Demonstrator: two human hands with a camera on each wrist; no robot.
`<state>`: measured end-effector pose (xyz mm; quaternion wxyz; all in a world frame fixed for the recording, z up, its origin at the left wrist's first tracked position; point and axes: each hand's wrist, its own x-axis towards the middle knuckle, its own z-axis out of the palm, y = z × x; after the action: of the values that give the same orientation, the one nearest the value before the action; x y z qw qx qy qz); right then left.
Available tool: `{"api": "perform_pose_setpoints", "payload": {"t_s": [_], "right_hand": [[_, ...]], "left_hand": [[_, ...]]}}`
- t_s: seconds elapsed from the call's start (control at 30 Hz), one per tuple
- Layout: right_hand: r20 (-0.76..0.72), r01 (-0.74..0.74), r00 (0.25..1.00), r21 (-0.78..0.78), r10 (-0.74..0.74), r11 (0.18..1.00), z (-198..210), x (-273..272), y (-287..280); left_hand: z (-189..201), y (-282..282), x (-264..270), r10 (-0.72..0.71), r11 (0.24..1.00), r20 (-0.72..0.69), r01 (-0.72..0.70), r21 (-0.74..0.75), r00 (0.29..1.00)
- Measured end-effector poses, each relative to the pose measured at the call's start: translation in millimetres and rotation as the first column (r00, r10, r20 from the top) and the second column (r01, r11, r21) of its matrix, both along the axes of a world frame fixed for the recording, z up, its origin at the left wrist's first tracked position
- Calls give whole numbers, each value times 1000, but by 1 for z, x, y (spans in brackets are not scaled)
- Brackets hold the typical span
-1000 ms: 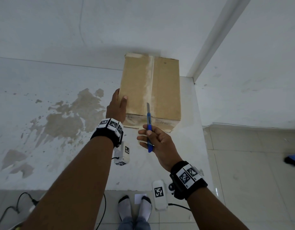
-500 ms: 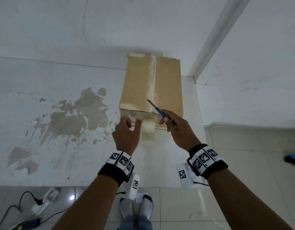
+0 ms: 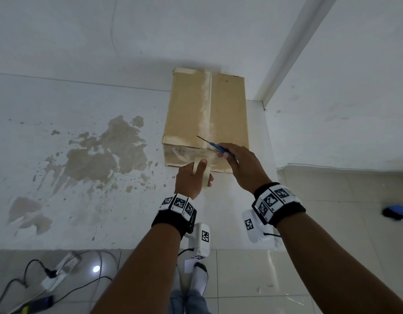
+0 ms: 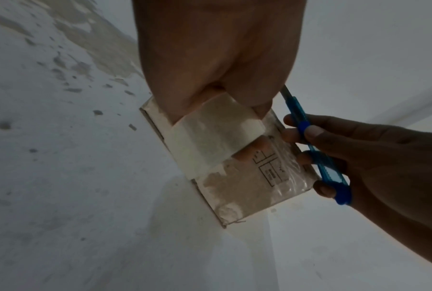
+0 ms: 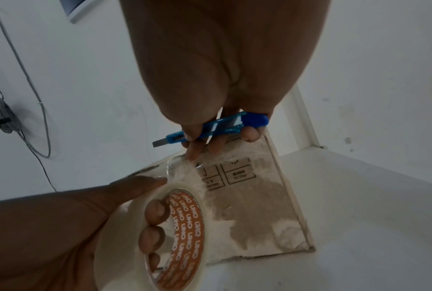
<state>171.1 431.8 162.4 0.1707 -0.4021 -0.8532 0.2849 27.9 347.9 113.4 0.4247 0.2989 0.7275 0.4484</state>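
A brown cardboard box [image 3: 227,109] lies on a white counter, its top seam covered by clear tape. My left hand [image 3: 192,177] grips a roll of clear tape [image 3: 204,169] just in front of the box's near face, fingers through its orange core [image 5: 185,232]. A stretch of tape runs from the roll [image 4: 210,137] up onto that near face. My right hand [image 3: 239,164] holds a blue utility knife [image 3: 218,148] with its blade out, at the box's near top edge. In the right wrist view the knife [image 5: 210,128] lies across my fingers above the box face [image 5: 254,206].
The counter [image 3: 82,211] is white with brown stains on its left part. The box stands against the back wall near a corner pillar [image 3: 286,53]. Below the counter edge are tiled floor, a power strip with cables [image 3: 60,270] and my feet.
My left hand left the box's side and now grips the tape roll at the near face. My right hand moved up to the box's front edge and turned the knife leftward.
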Motion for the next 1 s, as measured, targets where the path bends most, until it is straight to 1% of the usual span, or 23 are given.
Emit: {"api": "perform_pose_setpoints", "payload": {"t_s": [0.1, 0.23, 0.37, 0.43, 0.6, 0.7, 0.8, 1.0], "right_hand": [[14, -15, 1000, 5, 15, 1000, 2, 1, 0], [60, -52, 997, -4, 52, 999, 8, 5, -1], [204, -127, 971, 19, 120, 992, 15, 10, -1], [256, -142, 958, 31, 129, 989, 19, 8, -3], [380, -144, 919, 77, 105, 987, 32, 1, -4], [423, -153, 902, 119, 89, 981, 35, -3, -5], [478, -165, 876, 177, 62, 970, 34, -9, -8], [479, -151, 878, 235, 20, 960, 26, -22, -14]], "left_hand": [[-2, 0, 0, -1, 996, 18, 2, -85, 1000], [-4, 0, 4, 36, 995, 48, -31, -97, 998], [-8, -3, 4, 52, 996, 91, -45, -72, 994], [-8, -4, 5, 56, 997, 99, -50, -62, 994], [-8, -5, 8, 81, 996, 82, -77, -53, 993], [-8, -5, 8, 100, 994, 116, -95, -45, 988], [-5, -4, 9, 98, 994, 111, -91, -64, 989], [3, -5, 10, 95, 992, 76, -88, -91, 993]]}}
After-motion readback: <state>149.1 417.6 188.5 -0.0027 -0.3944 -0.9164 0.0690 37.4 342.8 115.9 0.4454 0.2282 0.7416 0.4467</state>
